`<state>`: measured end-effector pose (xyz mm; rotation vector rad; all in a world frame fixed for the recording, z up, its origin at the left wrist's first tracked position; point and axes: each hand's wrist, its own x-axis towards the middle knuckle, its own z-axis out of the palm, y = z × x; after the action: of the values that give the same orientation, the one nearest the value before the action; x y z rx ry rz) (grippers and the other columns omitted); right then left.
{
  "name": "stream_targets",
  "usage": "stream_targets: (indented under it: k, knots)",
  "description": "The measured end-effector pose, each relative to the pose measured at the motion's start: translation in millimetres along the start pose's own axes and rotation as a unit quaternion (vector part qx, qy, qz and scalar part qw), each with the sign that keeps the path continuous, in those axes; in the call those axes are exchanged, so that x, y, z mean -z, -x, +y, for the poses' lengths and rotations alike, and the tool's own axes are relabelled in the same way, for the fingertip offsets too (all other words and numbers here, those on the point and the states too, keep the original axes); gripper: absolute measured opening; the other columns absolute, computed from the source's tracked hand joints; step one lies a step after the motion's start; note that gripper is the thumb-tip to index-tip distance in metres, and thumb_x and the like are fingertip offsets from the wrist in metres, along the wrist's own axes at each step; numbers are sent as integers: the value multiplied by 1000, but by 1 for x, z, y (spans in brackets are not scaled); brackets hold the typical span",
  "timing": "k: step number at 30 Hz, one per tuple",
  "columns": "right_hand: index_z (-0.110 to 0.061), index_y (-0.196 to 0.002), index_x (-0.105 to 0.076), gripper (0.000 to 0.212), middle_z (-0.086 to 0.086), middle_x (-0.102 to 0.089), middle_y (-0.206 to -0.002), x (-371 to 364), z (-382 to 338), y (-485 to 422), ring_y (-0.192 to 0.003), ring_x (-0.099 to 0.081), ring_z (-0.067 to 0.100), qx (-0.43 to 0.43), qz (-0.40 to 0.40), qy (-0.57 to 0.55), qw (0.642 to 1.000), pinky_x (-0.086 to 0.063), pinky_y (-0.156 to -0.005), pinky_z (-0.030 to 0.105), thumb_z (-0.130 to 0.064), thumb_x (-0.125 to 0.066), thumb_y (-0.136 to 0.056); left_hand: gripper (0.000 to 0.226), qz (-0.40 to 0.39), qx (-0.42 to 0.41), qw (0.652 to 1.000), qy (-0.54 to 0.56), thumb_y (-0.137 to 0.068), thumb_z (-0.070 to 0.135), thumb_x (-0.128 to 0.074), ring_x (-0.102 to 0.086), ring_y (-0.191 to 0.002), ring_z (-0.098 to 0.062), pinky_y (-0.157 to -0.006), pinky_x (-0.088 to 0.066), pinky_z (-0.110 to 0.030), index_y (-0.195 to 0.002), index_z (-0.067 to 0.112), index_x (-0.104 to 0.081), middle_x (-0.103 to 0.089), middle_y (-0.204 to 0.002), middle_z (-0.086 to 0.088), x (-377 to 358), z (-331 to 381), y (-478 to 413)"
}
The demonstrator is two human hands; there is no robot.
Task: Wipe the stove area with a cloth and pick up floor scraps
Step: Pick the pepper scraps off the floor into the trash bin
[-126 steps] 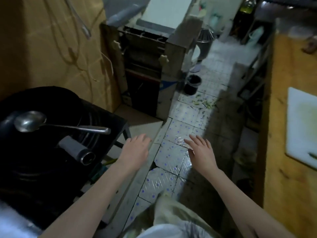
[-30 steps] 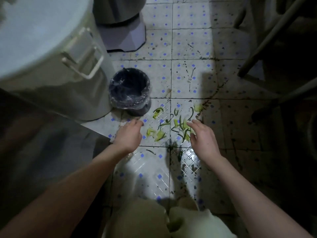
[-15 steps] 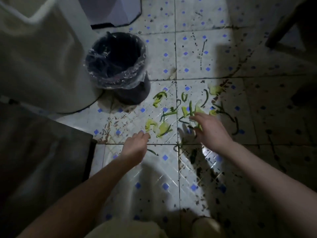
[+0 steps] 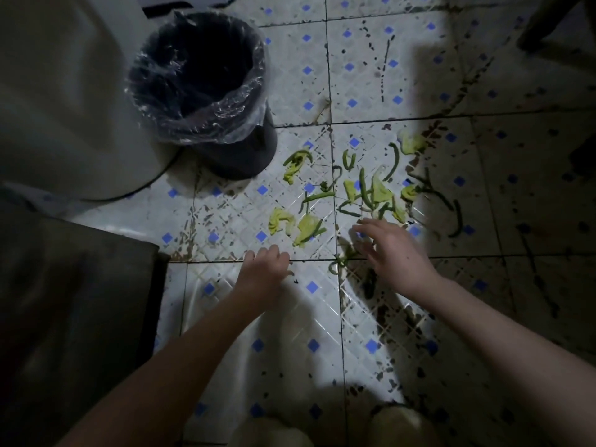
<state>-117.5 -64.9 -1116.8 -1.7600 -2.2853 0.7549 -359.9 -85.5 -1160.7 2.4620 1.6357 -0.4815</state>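
- Since a second ago both hands have dropped closer to the white, blue-diamond tiled floor [image 4: 290,317].
- Green strips and pale yellow-green leafy vegetable scraps [image 4: 375,191] lie scattered right of the round black plastic-lined bin [image 4: 225,124] — the strips point every way.
- On the right hand [image 4: 396,253] the fingers are spread and empty, with the tips just short of the scraps.
- On the left hand [image 4: 263,272] — nearer the bin — the fingers are loosely curled and hold nothing.

No writing can be read anywhere in view.
The white glazed floor tiles [image 4: 225,221] carry only a printed pattern of small blue diamonds, with no letters or numbers. The dark round plastic bin [image 4: 245,156] with its clear crinkled liner and the pale rounded container [image 4: 64,108] beside it show plain, dim surfaces with no legible label or brand.
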Motion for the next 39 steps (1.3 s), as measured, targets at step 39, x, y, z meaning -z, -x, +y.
stream_targets:
  k: [39]
  knots:
    - [-12,-116,-62,37,5,-63,-116,-10,29,16,-105,-58,25,-55,-18,2,998,-47,-90,37,2,-57,-82,46,57,-3,976,210,-79,-20,-48,-46,-101,-21,-78,-47,-27,-115,9,-48,-47,-114,-10,32,34,-61]
